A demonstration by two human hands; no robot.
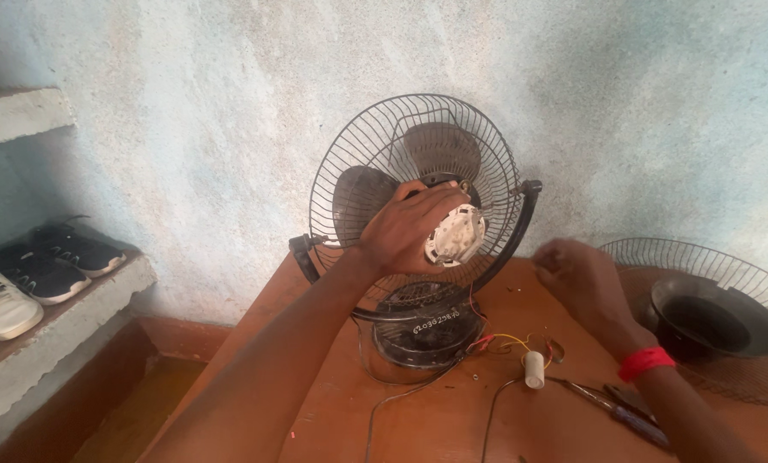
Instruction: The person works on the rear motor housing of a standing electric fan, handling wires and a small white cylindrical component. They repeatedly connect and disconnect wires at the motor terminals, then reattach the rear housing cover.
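Far over at nine o'clock, some shoes (36, 270) sit on a grey ledge (75, 321), black ones behind and white ones in front. Next comes the person's left hand (411, 230), near the middle of the view. Its fingers are curled around a round white part (457, 237) at the hub of an old fan (418, 197), and they grip it. The fan stands up on a brown table (332, 411) against a pale blue wall (229, 103). Its wire cage (349, 163) is still behind the dark blades (362, 195), and a black curved bracket (521, 219) holds it at three o'clock from the hub. At six o'clock from the hub sits the fan's round motor case (418, 334), with red and yellow wires (508, 340) coming out to a small white cylinder (535, 369). The right hand (577, 279) hangs just over the table at four o'clock from the hub, closed in a loose fist; whether it pinches something cannot be told. A red band (646, 363) is on that wrist. A screwdriver (615, 411) lies near it. Far at three o'clock, another wire grille (701, 257) lies flat with a black round cap (714, 321) on it.
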